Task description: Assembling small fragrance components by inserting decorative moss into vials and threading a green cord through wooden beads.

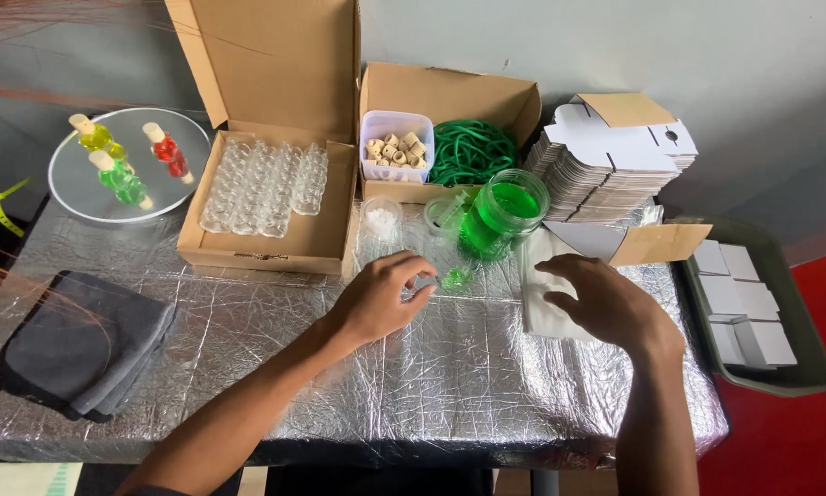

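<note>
We see the left hand [381,296] resting on the foil-covered table [247,367], its thumb and fingers curled together and pinched on a small clear glass bottle [422,292], which lies low on the foil just in front of a tiny green-filled bottle [457,277]. The right hand [601,301] hovers palm down over a white folded cloth [543,276], its fingers spread apart and slightly bent, gripping nothing; we cannot tell whether the fingertips touch the cloth.

Just behind the two hands stands a glass jar of green liquid [503,216], with a clear cup [382,218] beside it. Farther back, an open cardboard box [266,174] holds rows of empty clear bottles [264,186]. A second box [449,106] contains a plastic tub of corks [395,147] and a coil of green cord [472,150]. To the right sits a stack of flat white cartons [606,165] and a dark green tray [803,367] with folded white boxes. On the far left, a round mirror tray [73,188] carries three corked bottles of coloured liquid, and a dark grey cloth [87,340] lies near the table edge.
</note>
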